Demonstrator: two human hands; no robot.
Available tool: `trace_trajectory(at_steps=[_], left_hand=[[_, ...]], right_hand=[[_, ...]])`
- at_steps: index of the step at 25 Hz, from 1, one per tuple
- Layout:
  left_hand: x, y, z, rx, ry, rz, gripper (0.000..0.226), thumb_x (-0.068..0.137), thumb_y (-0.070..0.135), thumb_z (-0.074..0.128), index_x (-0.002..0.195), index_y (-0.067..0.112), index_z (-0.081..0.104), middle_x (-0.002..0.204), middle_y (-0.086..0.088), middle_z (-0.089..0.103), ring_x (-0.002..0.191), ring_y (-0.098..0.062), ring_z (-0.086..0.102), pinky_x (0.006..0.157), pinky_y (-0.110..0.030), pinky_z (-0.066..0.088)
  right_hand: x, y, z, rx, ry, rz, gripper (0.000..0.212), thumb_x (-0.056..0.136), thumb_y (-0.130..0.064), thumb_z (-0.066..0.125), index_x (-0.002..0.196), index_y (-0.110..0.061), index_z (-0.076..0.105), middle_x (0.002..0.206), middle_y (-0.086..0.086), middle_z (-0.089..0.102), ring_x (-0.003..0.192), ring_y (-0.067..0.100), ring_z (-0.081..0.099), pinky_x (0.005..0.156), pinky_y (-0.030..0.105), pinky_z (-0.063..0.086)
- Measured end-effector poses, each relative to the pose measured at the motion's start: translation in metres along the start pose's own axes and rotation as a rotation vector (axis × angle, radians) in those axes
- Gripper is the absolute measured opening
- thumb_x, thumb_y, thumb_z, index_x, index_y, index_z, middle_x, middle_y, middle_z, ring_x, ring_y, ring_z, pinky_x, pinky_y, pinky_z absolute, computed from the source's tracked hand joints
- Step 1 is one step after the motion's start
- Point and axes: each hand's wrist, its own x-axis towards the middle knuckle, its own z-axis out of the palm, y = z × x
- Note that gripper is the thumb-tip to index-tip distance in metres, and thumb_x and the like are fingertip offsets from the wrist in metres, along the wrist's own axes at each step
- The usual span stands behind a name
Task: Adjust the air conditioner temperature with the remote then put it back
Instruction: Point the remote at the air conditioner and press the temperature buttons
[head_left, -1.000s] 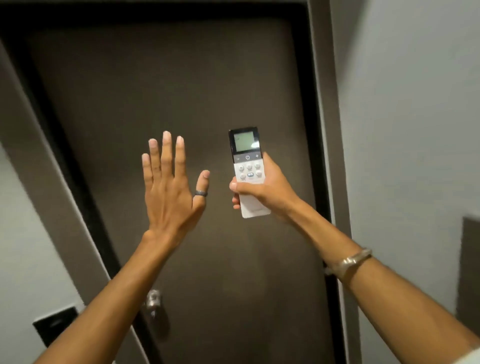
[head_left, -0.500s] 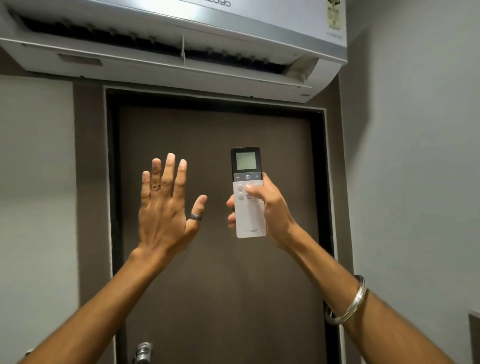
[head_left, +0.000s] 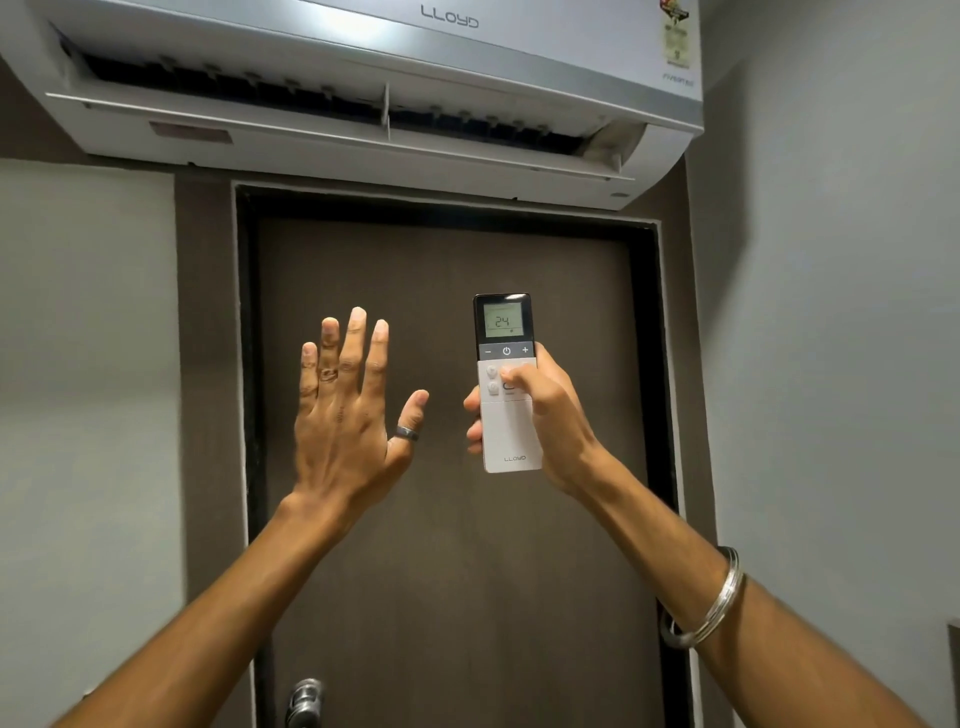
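Note:
A white wall air conditioner (head_left: 363, 78) hangs above the door with its flap open. My right hand (head_left: 545, 415) holds a slim white remote (head_left: 506, 431) upright, pointed at the unit. The remote's small screen reads 24, and my thumb lies across its buttons just below the minus, power and plus row. My left hand (head_left: 348, 410) is raised beside it, palm away from me, fingers spread, holding nothing. It stands a little left of the remote and does not touch it.
A dark brown door (head_left: 457, 545) in a black frame fills the middle, with a metal handle (head_left: 304, 701) at the bottom. Grey walls (head_left: 831, 364) close in on both sides. A dark panel edge (head_left: 953, 670) shows at the lower right.
The view has tilted up from the door to the air conditioner. My thumb has moved from the remote's left edge onto its buttons. The left hand stays raised and open.

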Motion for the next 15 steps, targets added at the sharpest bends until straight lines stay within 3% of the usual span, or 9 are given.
trace_trajectory(at_steps=[15], left_hand=[[-0.0043,0.0005,-0.0012,-0.025,-0.04,0.006,0.081,0.101,0.057,0.036,0.164,0.008,0.022,0.173,-0.016,0.012,0.161,-0.035,0.003,0.132,-0.053,0.006]], right_hand=[[-0.0086,0.0039,0.0027,0.009,0.051,-0.023,0.039,0.096,-0.024,0.048,0.129,-0.005,0.048,0.082,0.013,0.076,0.056,0.031,0.07,0.056,0.043,0.064]])
